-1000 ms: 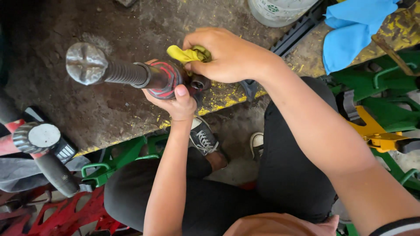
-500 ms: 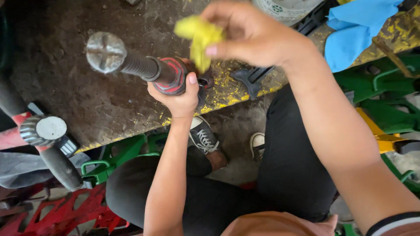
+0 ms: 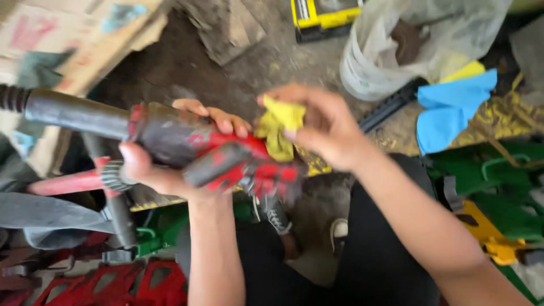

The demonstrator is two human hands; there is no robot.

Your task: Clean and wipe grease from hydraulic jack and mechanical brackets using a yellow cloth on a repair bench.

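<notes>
two hands: left hand (image 3: 161, 164) grips red tool (image 3: 198, 144), right hand (image 3: 323, 127) presses yellow rag (image 3: 280, 127).

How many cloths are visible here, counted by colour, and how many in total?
Yellow cloth, bunched in the right hand against the red and black tool that the left hand holds: 1
Blue cloth, lying at the right by the white bucket: 1
Total: 2
</notes>
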